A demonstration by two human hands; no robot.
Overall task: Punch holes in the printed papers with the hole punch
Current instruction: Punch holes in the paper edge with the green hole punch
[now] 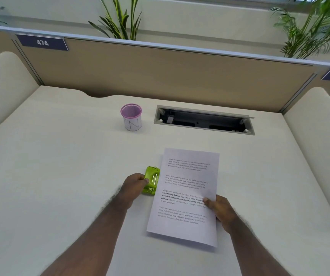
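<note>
White printed papers (pixel 186 188) with several paragraphs of text lie on the cream desk (pixel 60 166), a little right of centre. A lime-green hole punch (pixel 151 181) sits against the papers' left edge, about halfway up. My left hand (pixel 134 186) grips the punch from its left side, thumb on top. At the papers' right edge, my right hand (pixel 220 209) pinches the sheets, with the thumb on top and the fingers underneath.
A pink mesh pen cup (pixel 131 117) stands at the back centre. To its right is an open cable tray slot (pixel 204 121) set into the desk. Tan partition panels (pixel 160 72) wall the desk behind, and cream side dividers close both sides.
</note>
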